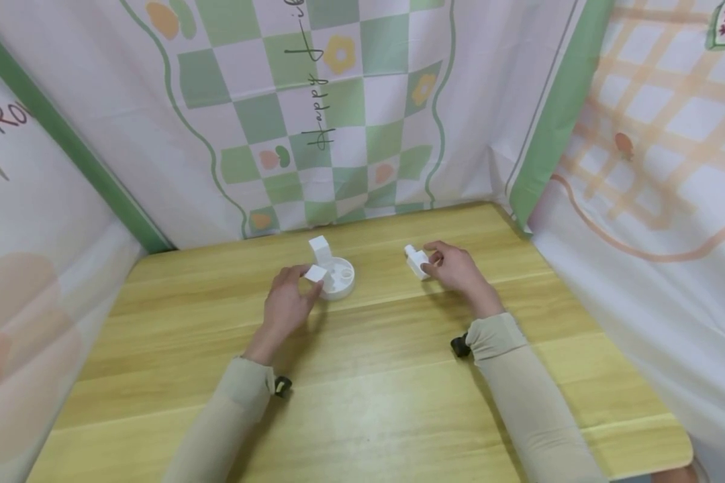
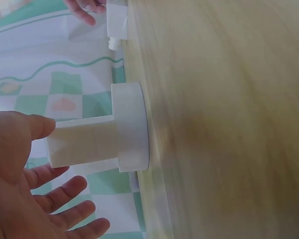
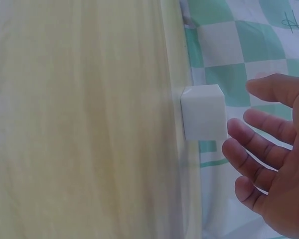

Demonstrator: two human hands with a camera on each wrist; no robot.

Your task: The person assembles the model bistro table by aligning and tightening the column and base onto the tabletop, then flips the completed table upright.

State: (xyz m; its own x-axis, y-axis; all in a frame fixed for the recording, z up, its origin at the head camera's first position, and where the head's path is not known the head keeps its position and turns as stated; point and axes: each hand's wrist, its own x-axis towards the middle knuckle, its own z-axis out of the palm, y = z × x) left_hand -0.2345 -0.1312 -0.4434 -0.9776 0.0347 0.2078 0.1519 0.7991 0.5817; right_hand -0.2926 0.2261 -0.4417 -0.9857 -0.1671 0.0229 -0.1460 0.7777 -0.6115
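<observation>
A round white holder (image 1: 341, 290) with holes and raised rings in its top sits on the table. Two white rectangular blocks stand upright in it, a front block (image 1: 316, 274) and a rear block (image 1: 319, 248). My left hand (image 1: 286, 302) pinches the front block's top end between thumb and index finger, the other fingers spread below in the left wrist view. To the right, a white square-sided bottle-shaped piece (image 1: 419, 263) lies on its side, its narrow neck pointing left and away. Around its near end is my right hand (image 1: 456, 268), thumb and fingers apart in the right wrist view.
The wooden table (image 1: 362, 402) backs onto a checkered fabric curtain (image 1: 314, 134). More printed fabric hangs along the left and right sides. A small black device (image 1: 461, 345) is worn at the right wrist, another black device (image 1: 282, 386) at the left.
</observation>
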